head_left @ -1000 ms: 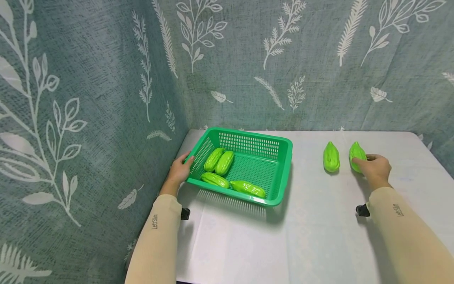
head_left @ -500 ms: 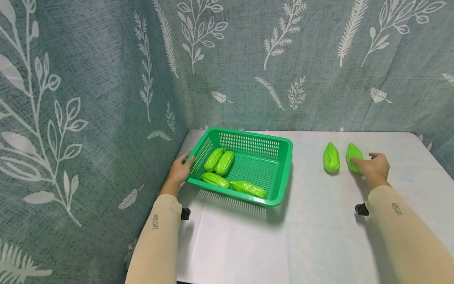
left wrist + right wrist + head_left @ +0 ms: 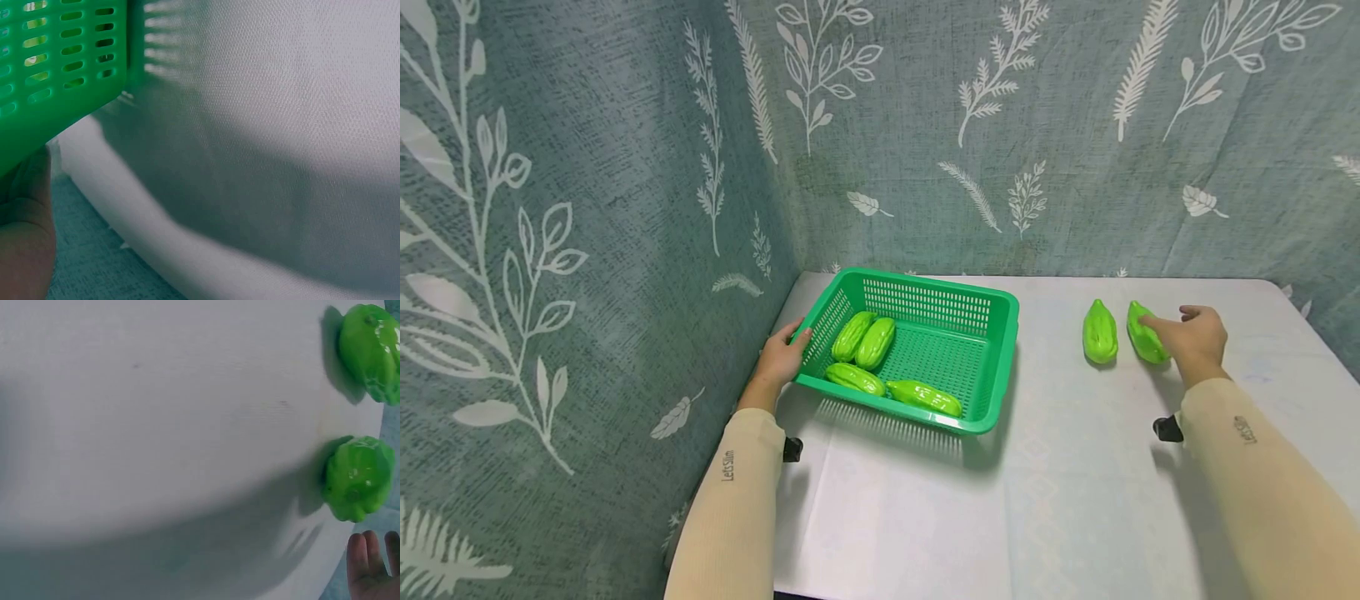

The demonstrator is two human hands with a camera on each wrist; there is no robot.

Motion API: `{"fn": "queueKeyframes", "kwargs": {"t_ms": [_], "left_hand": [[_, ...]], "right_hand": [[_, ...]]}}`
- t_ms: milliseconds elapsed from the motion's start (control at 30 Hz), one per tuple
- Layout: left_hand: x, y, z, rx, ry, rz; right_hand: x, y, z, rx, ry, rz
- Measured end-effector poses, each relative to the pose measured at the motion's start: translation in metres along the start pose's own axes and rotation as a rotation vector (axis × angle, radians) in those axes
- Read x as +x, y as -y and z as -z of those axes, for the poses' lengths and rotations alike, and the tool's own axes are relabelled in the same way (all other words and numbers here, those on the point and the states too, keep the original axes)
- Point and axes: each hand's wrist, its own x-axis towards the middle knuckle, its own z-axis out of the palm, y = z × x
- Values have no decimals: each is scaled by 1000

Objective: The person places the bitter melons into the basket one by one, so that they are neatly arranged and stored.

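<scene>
My left hand (image 3: 781, 358) grips the left rim of a green plastic basket (image 3: 1000, 358), with the thumb over the edge. Inside are several light green bitter melons (image 3: 876, 343) along the left and front walls. At the right, my right hand (image 3: 1199, 340) is beside one bitter melon (image 3: 1147, 345) lying on the table, the thumb reaching over it in the head view. Its other fingers stand away from the melon, straight in the right wrist view (image 3: 375, 565). To the left of that melon lies another bitter melon (image 3: 1101, 333).
The white-covered table (image 3: 925, 517) meets a leaf-patterned curtain (image 3: 910, 150) at the back and left. A black wrist camera (image 3: 1167, 429) sits below the right forearm, and another black wrist camera (image 3: 792, 450) is on the left one.
The bitter melon by my right hand has shifted left and turned at a slant. My right fingers have spread away from it. My left hand and the basket have stayed put.
</scene>
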Motion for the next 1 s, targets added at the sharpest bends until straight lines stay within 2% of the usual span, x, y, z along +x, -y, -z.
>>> {"fn": "queueKeyframes", "kwargs": {"t_ms": [233,433,700,1000], "left_hand": [[1,1,0,15,-11,8],[0,0,0,14,-14,13],[1,2,0,20,-19,12],[0,2,-1,23,-20,2]], "right_hand": [[-5,19,4,14,39,53],[-13,50,1,39,64,159],[-31,102,-19,95,121,306],[-53,142,-47,116,218,419]]}}
